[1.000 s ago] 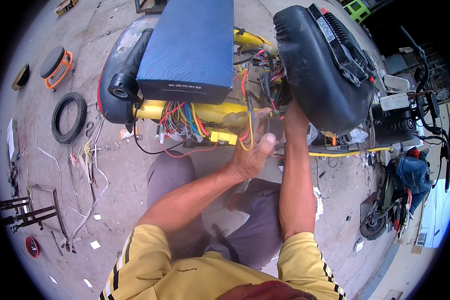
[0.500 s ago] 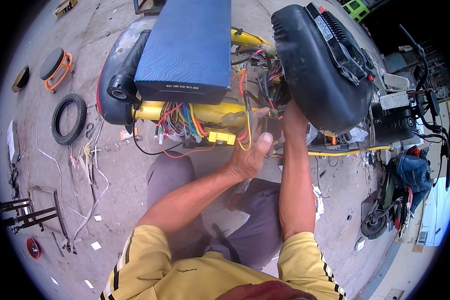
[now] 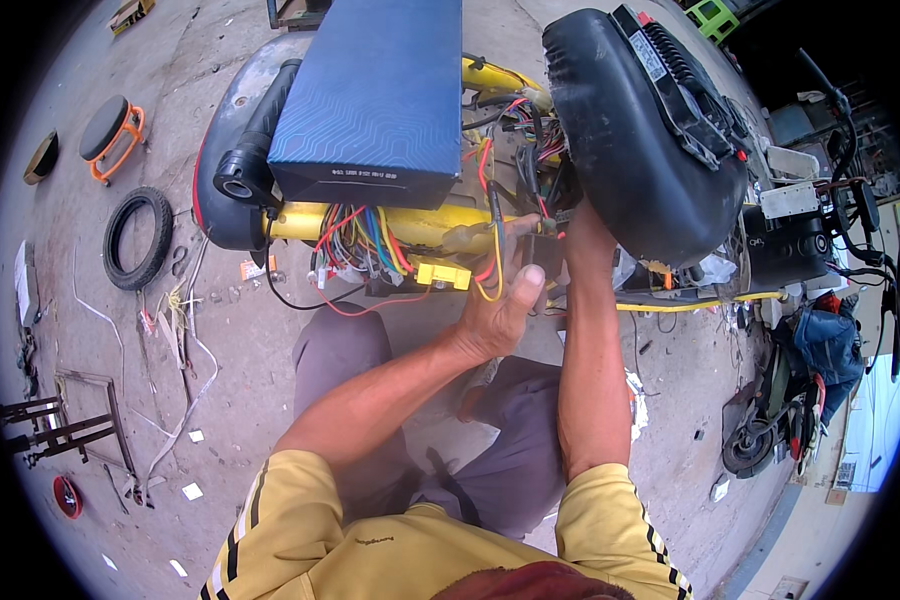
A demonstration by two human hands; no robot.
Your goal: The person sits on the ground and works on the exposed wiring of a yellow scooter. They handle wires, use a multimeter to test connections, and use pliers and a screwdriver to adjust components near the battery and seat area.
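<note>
My left hand (image 3: 498, 308) is by the yellow frame tube (image 3: 420, 228), thumb and fingers around a small dark box-shaped part (image 3: 542, 256) with wires at its top. Just right of it, my right hand (image 3: 588, 232) reaches in beside the black seat (image 3: 640, 140); its fingers are hidden. Red, yellow and blue wires (image 3: 493, 220) hang down close to my left hand. Further left, a bundle of many-coloured wires (image 3: 355, 240) and a yellow connector (image 3: 443, 275) hang from the frame. A finned black controller (image 3: 680, 95) lies on the seat.
A large blue box (image 3: 370, 110) sits on the frame, beside a black handlebar grip (image 3: 260, 130). On the floor at left lie a tyre (image 3: 138, 238) and an orange-legged stool (image 3: 113, 138). Scooter parts (image 3: 790, 240) and a blue bag (image 3: 825, 345) stand at right.
</note>
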